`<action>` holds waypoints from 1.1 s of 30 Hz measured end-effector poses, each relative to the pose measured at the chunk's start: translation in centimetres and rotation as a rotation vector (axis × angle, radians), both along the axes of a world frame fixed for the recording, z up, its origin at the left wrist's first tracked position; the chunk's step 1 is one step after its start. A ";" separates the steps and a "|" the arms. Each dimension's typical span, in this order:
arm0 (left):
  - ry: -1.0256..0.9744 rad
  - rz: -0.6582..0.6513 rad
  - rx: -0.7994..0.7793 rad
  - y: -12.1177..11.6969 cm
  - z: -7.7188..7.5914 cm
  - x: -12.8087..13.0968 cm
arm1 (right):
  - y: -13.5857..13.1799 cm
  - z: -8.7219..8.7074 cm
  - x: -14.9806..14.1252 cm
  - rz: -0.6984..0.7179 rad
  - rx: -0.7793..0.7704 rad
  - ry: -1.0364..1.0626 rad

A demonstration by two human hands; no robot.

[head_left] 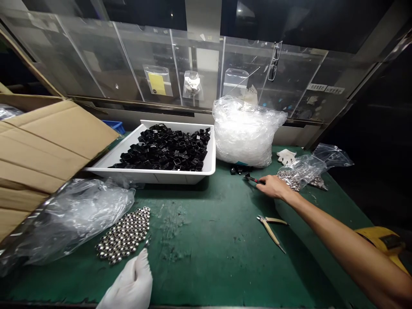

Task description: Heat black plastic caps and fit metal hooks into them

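Observation:
My left hand (130, 281), in a white glove, is closed at the table's front left, thumb and fingers pinched together. A small shiny metal piece (147, 243) shows at its fingertips. Just beyond lie several small round metal pieces (124, 235), packed in a flat patch. Bare and stretched far forward, my right hand (273, 186) is closed on a small hand tool (254, 179) with black and red on it; its exact kind is unclear. The tool's tip is close to a few small black plastic parts (236, 171) on the green table (206, 240).
A white tray (212, 161) heaped with black square parts stands at the back, beside a stuffed clear plastic bag (246, 133). Cream-handled cutters (270, 229) lie spread right of centre. Bagged metal pieces (298, 174) are at right; a cardboard box (48, 146) leans in at left.

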State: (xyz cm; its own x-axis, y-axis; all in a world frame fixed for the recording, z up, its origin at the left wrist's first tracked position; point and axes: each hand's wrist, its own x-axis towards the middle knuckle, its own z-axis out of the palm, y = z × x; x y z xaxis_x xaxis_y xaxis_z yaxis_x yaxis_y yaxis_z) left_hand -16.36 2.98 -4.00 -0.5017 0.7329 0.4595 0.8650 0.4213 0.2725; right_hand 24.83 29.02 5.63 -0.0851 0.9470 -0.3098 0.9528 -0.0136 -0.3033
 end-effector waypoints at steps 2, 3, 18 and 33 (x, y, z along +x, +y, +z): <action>0.039 0.078 -0.011 -0.1 -0.5 0.1 | -2.0 0.1 0.0 0.023 -0.021 0.136; 0.057 0.109 -0.021 -0.1 -0.8 0.2 | -3.2 0.1 -0.1 0.030 -0.039 0.212; -1.068 -0.250 -0.100 -0.8 5.7 10.8 | -20.7 -3.2 -2.4 -0.050 -0.718 1.338; -1.073 -0.342 -0.249 -1.7 5.8 17.3 | -25.0 -3.0 -1.4 -0.245 -0.509 1.241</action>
